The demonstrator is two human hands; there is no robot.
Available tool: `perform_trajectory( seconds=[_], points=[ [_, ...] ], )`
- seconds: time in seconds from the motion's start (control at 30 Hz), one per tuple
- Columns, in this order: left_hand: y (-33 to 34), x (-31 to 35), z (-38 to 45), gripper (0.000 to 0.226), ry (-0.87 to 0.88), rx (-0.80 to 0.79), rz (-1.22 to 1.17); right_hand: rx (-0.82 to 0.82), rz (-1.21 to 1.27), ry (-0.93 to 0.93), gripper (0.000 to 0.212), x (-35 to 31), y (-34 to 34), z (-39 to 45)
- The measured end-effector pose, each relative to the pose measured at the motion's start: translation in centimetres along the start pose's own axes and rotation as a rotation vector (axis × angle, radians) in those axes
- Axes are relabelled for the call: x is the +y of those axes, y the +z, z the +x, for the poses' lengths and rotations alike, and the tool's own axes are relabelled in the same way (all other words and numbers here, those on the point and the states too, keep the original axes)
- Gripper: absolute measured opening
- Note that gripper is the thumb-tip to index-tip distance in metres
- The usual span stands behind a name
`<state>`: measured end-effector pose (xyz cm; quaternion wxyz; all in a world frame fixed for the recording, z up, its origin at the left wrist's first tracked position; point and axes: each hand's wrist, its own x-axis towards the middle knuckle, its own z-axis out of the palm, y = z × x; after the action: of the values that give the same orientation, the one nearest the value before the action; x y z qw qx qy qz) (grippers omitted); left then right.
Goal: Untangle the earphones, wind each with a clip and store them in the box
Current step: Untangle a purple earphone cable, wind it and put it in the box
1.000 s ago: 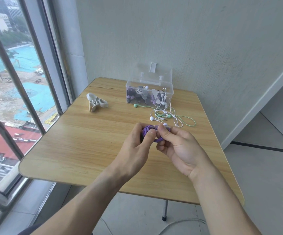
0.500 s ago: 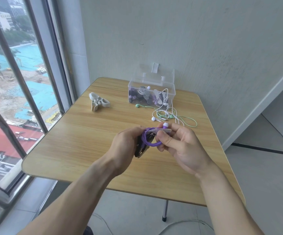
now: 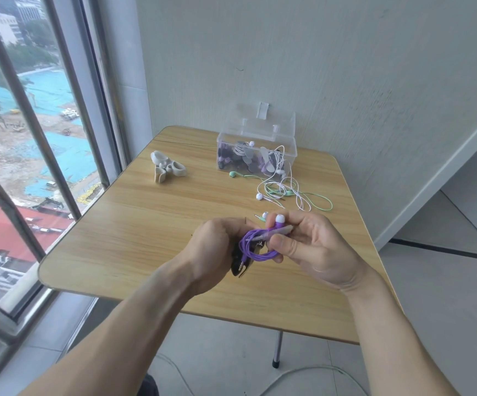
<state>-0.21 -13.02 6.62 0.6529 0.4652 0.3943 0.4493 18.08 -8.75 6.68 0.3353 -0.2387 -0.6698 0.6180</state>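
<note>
Clips (image 3: pixel 166 169) in beige lay far left on the surface (image 3: pixel 123 235). Left hand (image 3: pixel 214 247) gripped a dark clip (image 3: pixel 239 265); purple earphones (image 3: pixel 255 247), coiled, sat between both hands, right hand (image 3: pixel 307 247) pinching the coil. Behind stood the clear box (image 3: pixel 255 155).

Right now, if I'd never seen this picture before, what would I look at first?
Probably the purple earphones, coiled in a loop and held above the wooden table by the left hand and right hand. Next, the clear box of wound earphones at the table's far edge, with white and green earphones tangled before it.
</note>
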Motion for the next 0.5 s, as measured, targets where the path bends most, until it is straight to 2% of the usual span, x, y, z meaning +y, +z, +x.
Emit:
perform_trajectory(
  seconds=[0.1,0.23,0.3,0.43,0.47,0.5],
  points=[
    [0.28,-0.24,-0.03,0.037,-0.004,-0.01,-0.002,-0.021,-0.007,0.011,0.03,0.06,-0.38,-0.13],
    [0.37,-0.69,0.31,0.043,-0.039,-0.044,0.014,-0.024,-0.026,0.028,0.032,-0.02,-0.81,-0.17],
    [0.31,-0.57,0.2,0.047,-0.053,-0.048,0.015,-0.019,-0.029,0.037,0.029,-0.08,-0.82,-0.17],
    [0.39,-0.37,-0.14,0.042,-0.012,-0.022,0.091,0.01,0.014,0.105,0.008,-0.15,-0.67,-0.22],
    [0.45,-0.29,-0.16,0.048,-0.014,-0.003,0.099,0.006,0.037,0.146,0.008,-0.22,-0.61,-0.24],
    [0.49,-0.25,-0.19,0.064,-0.017,0.015,0.119,0.0,0.061,0.187,0.008,-0.25,-0.57,-0.25]
  ],
)
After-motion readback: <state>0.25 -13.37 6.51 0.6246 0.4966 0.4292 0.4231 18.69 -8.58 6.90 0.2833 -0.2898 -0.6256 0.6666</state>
